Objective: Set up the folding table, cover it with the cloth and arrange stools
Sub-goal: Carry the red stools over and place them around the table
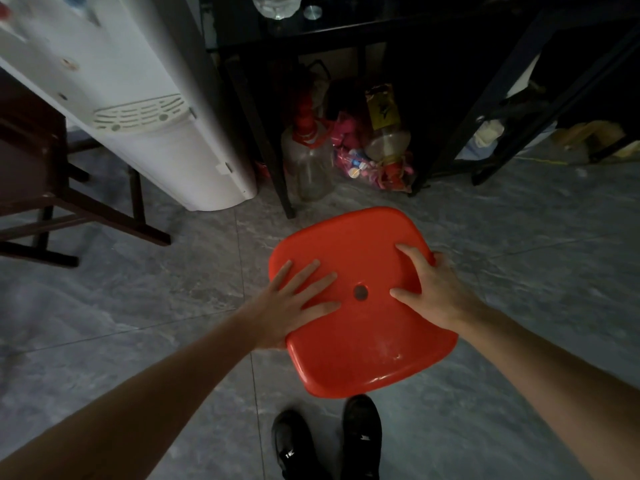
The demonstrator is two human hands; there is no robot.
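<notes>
Holding: both hands were on the square red plastic stool seat, lower centre of the frame, above grey stone floor tiles.
Left hand: fingers straight and spread flat on the seat's left side; palm at the left edge.
Right hand: thumb and one finger on top, the rest curled over the right rim, gripping it.
Relation: the seat lay between the hands, top up, tilted a little; its legs were hidden beneath.
Nearer hand: neither, both touching.
Surroundings: black shoes just below the seat; white water dispenser upper left; dark wooden chair far left; black metal shelf frame with clear plastic bottles beneath, upper centre.
Obstruction: the frame's leg stood near the seat's far edge, probably the snag if pushed forward.
</notes>
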